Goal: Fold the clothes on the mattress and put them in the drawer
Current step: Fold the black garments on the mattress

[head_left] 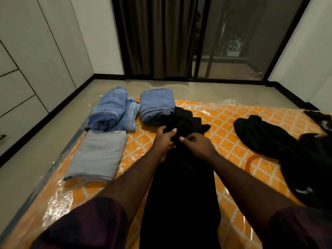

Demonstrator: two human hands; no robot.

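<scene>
A long black garment (181, 186) lies stretched along the middle of the orange patterned mattress (224, 126), its far end bunched up. My left hand (164, 139) grips that bunched end from the left. My right hand (195, 143) pinches the same black cloth just beside it. Two folded blue jeans (113, 108) (157, 103) sit at the mattress's far edge. A folded grey garment (98, 155) lies on the left side. More loose black clothes (280, 146) are heaped on the right.
White cupboard fronts with drawer panels (23, 83) line the left wall. Grey floor (224, 92) lies beyond the mattress, ending at a dark curtain (158, 36) and a glass sliding door (233, 38). Clear plastic wrap covers the mattress.
</scene>
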